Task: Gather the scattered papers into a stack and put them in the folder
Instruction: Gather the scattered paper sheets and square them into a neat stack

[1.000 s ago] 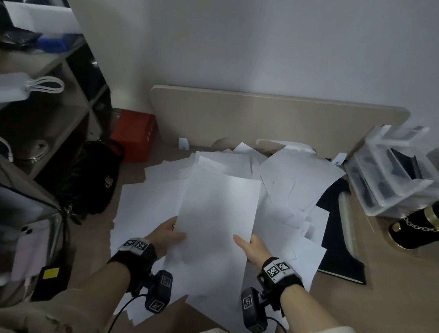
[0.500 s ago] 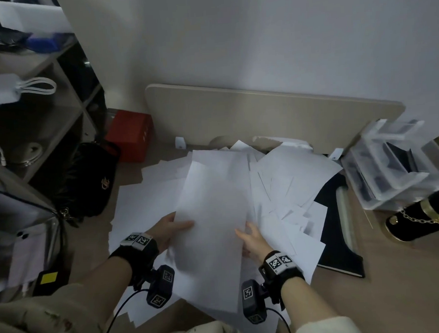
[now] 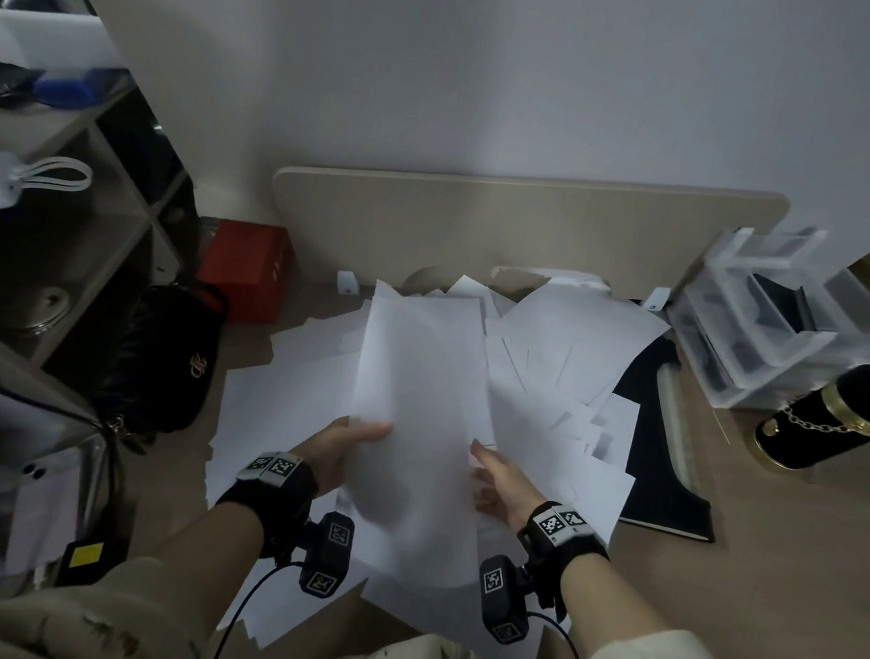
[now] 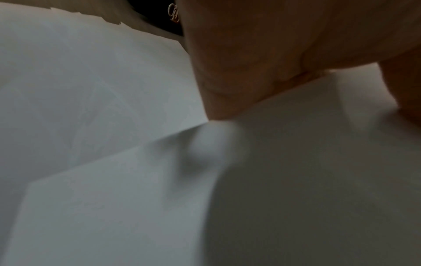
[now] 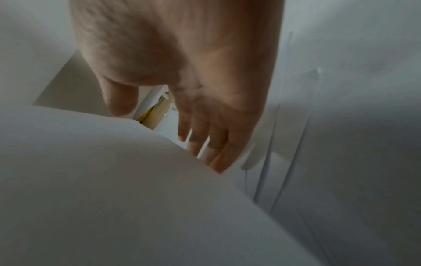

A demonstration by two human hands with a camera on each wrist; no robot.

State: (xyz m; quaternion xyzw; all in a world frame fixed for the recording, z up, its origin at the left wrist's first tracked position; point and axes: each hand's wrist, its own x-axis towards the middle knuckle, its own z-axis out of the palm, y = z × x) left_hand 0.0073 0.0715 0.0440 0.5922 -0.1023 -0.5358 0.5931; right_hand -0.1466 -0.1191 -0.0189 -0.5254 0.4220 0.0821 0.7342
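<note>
Now my left hand pinches the lifted sheet, which stands steeper than a second ago, while my right hand has let go, fingers loosely straight. Scattered papers half cover the dark folder on the floor, so stacking has barely started.

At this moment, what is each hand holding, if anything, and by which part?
The left hand grips the lifted paper sheets by their left edge, thumb on top. The right hand holds nothing; its fingers are straight beside the sheets' right edge.
</note>
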